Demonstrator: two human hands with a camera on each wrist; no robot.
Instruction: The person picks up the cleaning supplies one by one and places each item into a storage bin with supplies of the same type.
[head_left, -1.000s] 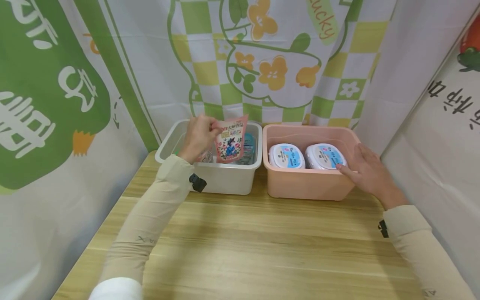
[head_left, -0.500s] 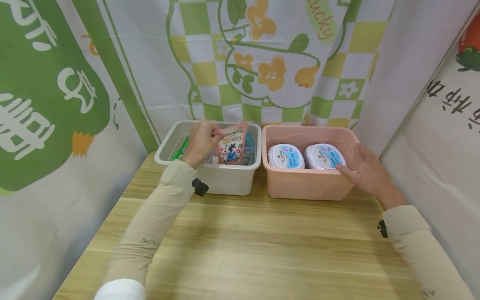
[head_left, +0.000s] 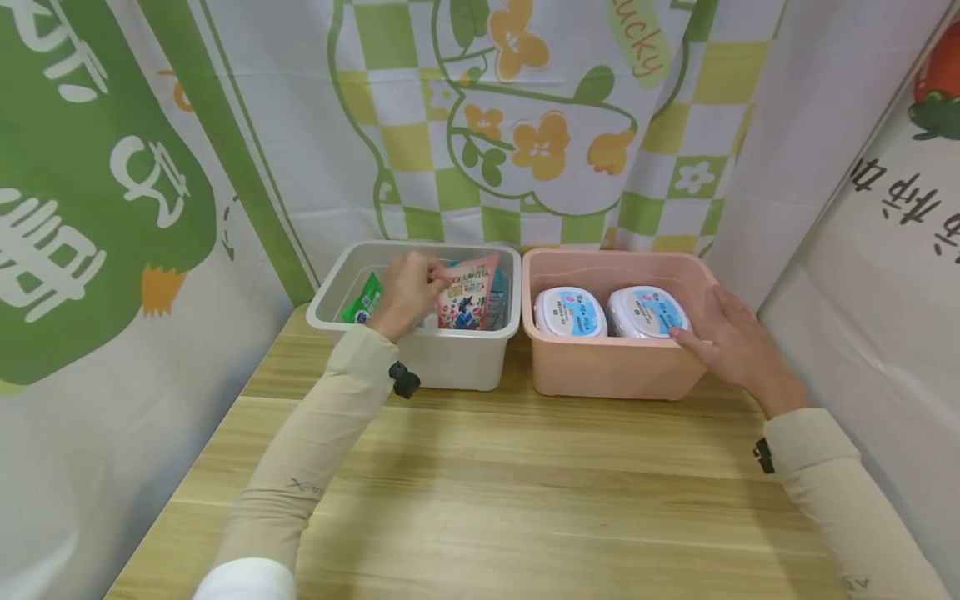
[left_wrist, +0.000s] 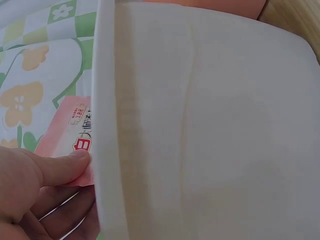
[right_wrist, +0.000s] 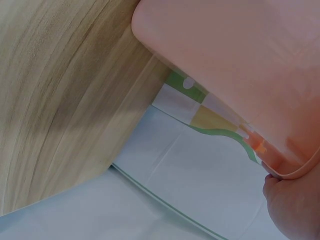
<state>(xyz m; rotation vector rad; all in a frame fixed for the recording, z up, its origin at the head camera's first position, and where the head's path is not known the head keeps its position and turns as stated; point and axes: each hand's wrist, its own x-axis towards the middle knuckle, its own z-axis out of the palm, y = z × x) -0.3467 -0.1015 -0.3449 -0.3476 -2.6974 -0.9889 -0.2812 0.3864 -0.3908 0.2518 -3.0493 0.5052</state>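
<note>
My left hand (head_left: pixel 410 292) pinches the upper left corner of a pink printed pouch (head_left: pixel 468 296), which stands partly inside the white bin (head_left: pixel 450 358). In the left wrist view, the thumb lies on the front of the pouch (left_wrist: pixel 70 130), and the bin wall (left_wrist: pixel 215 120) hides its lower part. A green packet (head_left: pixel 365 300) sits left of the hand in the bin, and a blue-green packet (head_left: pixel 498 292) is behind the pouch. My right hand (head_left: pixel 742 346) holds the right front corner of the pink bin (head_left: pixel 615 367), thumb over the rim.
Two white tubs (head_left: pixel 572 312) with blue labels stand side by side in the pink bin. Both bins are on a wooden table (head_left: pixel 525 492), against a printed curtain (head_left: pixel 540 150). More printed cloth (head_left: pixel 870 250) hangs at the right and left.
My left hand has lowered the pouch deeper into the white bin and shifted slightly right. More of the green packet shows. The right hand stays at the pink bin's corner.
</note>
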